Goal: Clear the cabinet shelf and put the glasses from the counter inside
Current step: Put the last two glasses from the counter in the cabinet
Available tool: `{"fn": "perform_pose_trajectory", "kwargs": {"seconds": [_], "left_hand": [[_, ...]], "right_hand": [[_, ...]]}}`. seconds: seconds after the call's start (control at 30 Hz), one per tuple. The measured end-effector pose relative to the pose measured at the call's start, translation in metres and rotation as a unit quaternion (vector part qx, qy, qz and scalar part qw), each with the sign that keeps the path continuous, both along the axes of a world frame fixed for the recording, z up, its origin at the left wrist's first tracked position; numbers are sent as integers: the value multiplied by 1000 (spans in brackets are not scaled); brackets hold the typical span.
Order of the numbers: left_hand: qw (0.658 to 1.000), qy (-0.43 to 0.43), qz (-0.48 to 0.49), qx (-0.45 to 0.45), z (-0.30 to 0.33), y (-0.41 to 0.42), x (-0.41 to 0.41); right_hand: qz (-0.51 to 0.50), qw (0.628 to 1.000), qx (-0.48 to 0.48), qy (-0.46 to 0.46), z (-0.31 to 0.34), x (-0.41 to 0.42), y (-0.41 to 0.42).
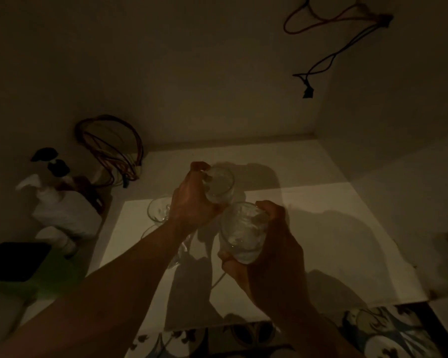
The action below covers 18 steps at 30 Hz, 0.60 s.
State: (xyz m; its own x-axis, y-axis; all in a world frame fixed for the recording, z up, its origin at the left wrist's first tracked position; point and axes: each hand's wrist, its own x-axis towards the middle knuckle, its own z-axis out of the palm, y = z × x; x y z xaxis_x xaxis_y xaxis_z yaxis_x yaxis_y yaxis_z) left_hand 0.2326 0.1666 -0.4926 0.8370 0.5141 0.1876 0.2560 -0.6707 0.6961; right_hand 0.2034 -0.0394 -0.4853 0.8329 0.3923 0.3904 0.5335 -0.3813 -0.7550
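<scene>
I am gripping a clear glass [219, 186] in my left hand [192, 202] and another clear glass [243, 232] in my right hand [269, 257], holding both over the white cabinet shelf [308, 228]. A third glass [158, 209] is standing just left of my left wrist, and white bottles [65, 210] are sitting further left.

Dim, yellowish light fills a pale cabinet interior — plain back wall [192, 73], side wall [398, 99] at right, white shelf floor [308, 228] crossed by soft shadows. Loose wires [329, 58] hang at upper right — a coiled bundle [109, 148] leans in the left corner. Patterned tiles [388, 332] show below
</scene>
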Motion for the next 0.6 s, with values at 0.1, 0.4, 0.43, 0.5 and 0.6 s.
{"fn": "perform_pose_trajectory", "kwargs": {"seconds": [0.1, 0.4, 0.43, 0.5, 0.6], "left_hand": [[999, 33, 6, 22, -10, 12, 13], [996, 72, 24, 45, -13, 22, 22], [996, 75, 18, 49, -13, 22, 22], [995, 79, 4, 54, -13, 21, 22], [994, 88, -12, 62, -13, 21, 19]], "right_hand": [[2, 1000, -3, 7, -9, 3, 3], [-1, 1000, -21, 8, -11, 4, 10], [0, 1000, -24, 7, -11, 4, 10], [2, 1000, -26, -4, -12, 3, 10], [10, 1000, -29, -8, -12, 3, 11]]}}
